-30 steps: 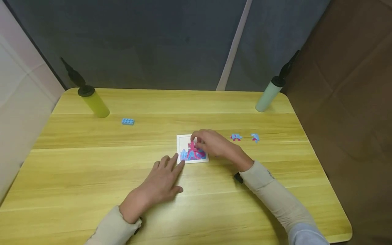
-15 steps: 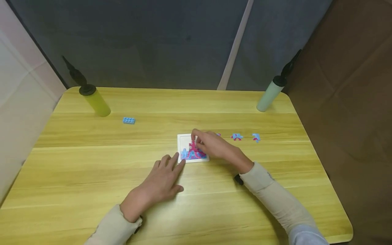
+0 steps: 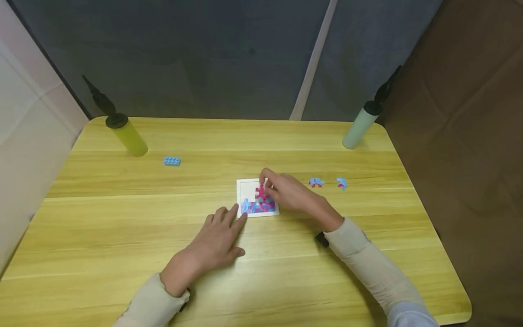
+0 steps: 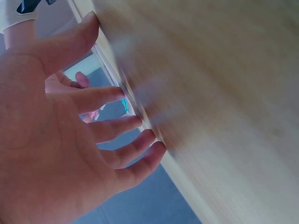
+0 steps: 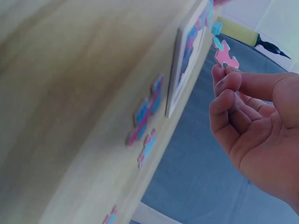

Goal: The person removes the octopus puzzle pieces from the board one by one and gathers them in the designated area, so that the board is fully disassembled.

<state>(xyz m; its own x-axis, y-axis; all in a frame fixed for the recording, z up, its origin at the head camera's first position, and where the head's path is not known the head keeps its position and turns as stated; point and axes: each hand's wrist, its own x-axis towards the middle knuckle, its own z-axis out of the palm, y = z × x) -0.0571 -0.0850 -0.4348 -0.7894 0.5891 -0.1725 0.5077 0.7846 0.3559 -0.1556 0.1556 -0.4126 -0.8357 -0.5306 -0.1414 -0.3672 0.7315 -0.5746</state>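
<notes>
My right hand (image 3: 291, 194) pinches a pink jigsaw piece (image 3: 260, 192) between thumb and fingertips. The right wrist view shows that piece (image 5: 225, 55), with a light blue corner, held up off the table. Below it lies a white-framed puzzle board (image 3: 247, 187), whose lower row is filled with blue, purple and pink pieces (image 3: 250, 207). The upper part of the board shows bare white, partly hidden by my right hand. My left hand (image 3: 212, 240) rests palm down, fingers fairly straight, fingertips at the board's lower left corner.
Two loose jigsaw pieces, one (image 3: 316, 182) nearer the board and another (image 3: 342, 183) farther right, lie on the table (image 3: 286, 281). A blue toy brick (image 3: 172, 161) lies back left. A yellow-green cylinder (image 3: 130, 138) and a pale green one (image 3: 358, 129), both black-topped, stand at the back.
My right hand has shifted slightly right and away from me, carrying the pink jigsaw piece with it and uncovering more of the lower row. My left hand stays in place.
</notes>
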